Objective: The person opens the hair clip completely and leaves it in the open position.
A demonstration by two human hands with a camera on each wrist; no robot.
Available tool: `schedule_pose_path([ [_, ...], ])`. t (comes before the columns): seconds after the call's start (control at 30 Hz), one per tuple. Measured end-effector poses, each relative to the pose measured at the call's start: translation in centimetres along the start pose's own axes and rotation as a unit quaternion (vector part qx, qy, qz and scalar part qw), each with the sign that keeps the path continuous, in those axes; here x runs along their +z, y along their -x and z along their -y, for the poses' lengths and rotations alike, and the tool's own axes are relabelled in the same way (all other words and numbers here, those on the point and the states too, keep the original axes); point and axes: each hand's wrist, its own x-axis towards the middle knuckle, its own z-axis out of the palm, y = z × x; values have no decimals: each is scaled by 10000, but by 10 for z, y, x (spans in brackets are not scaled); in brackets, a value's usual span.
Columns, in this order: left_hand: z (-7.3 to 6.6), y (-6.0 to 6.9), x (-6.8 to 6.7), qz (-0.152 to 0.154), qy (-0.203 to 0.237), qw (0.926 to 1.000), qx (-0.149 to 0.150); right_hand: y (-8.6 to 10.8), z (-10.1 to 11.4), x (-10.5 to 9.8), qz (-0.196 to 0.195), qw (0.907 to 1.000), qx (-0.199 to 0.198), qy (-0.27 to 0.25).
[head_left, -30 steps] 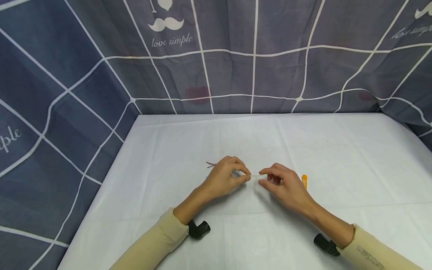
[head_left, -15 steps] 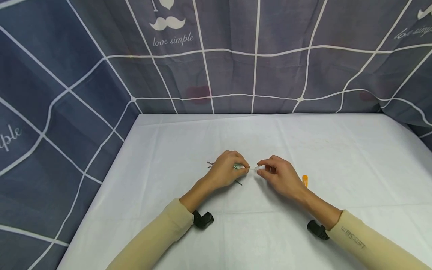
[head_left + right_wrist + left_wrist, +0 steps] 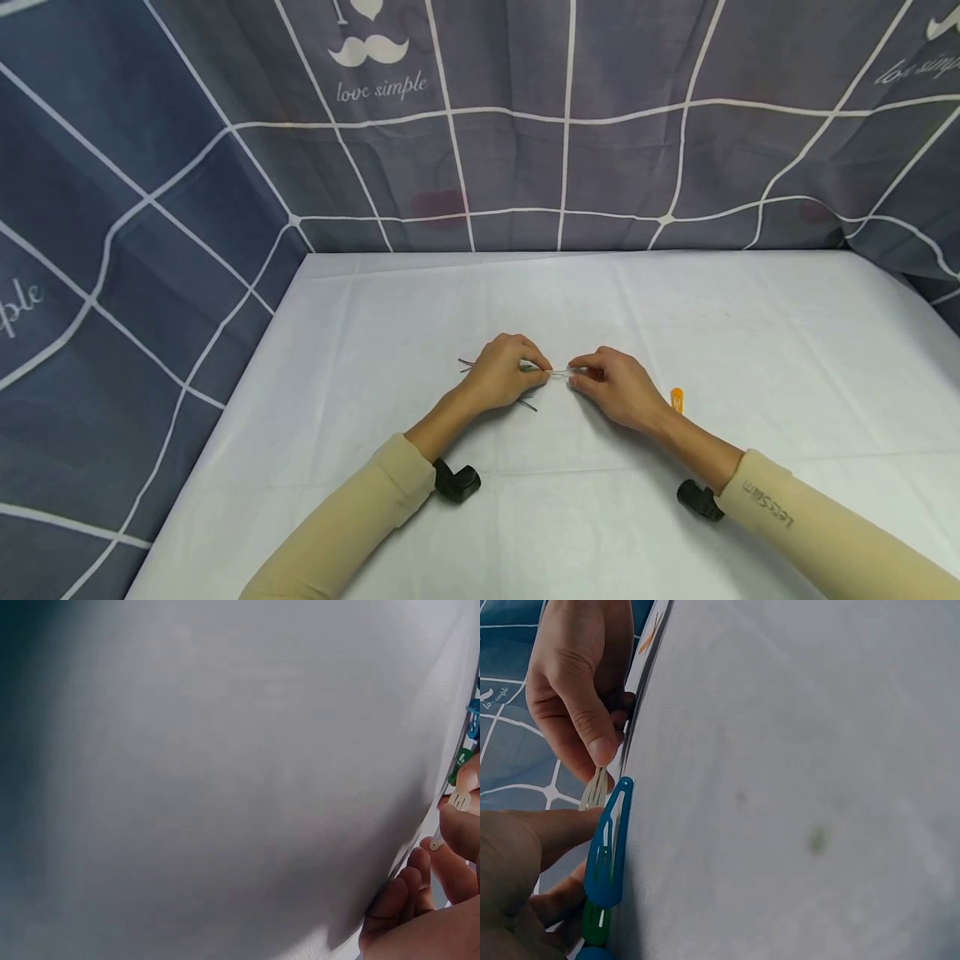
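Note:
A cream snap hair clip point(image 3: 594, 790) spans the short gap between the two hands. My left hand point(image 3: 498, 377) pinches it from one side. My right hand point(image 3: 621, 389) pinches its other end between thumb and finger, as the left wrist view shows. By the left hand's fingers hang a blue snap hair clip point(image 3: 607, 855) and a green hair clip point(image 3: 596, 924), which look linked one after another; the fingers hide part of them. More blue and green shows at the right wrist view's edge, including a green clip point(image 3: 462, 763). Thin dark ends point(image 3: 528, 404) stick out below the left hand.
An orange hair clip point(image 3: 677, 400) lies on the white tablecloth point(image 3: 600, 525), just right of the right hand. A checked dark curtain point(image 3: 510, 167) rises along the table's back and left edges. A black wrist camera point(image 3: 456, 482) sits under each forearm.
Both hands have shifted a little away from the body, toward the table's back. The right fingertips have come slightly closer to the left hand. The orange clip has stayed put.

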Motion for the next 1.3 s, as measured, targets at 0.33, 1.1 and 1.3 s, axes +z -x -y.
schedule_pose_path([
  [0.33, -2, -2, 1, 116, -191, 9996, -143, -1, -1, 3, 57, 9996, -67, 261],
  [1.1, -3, -3, 1, 111, -352, 9992, -136, 0, -3, 3, -103, 9997, -97, 214],
  [1.3, -3, -3, 1, 115, -315, 9994, -111, 1, -3, 3, -89, 9998, -110, 150],
])
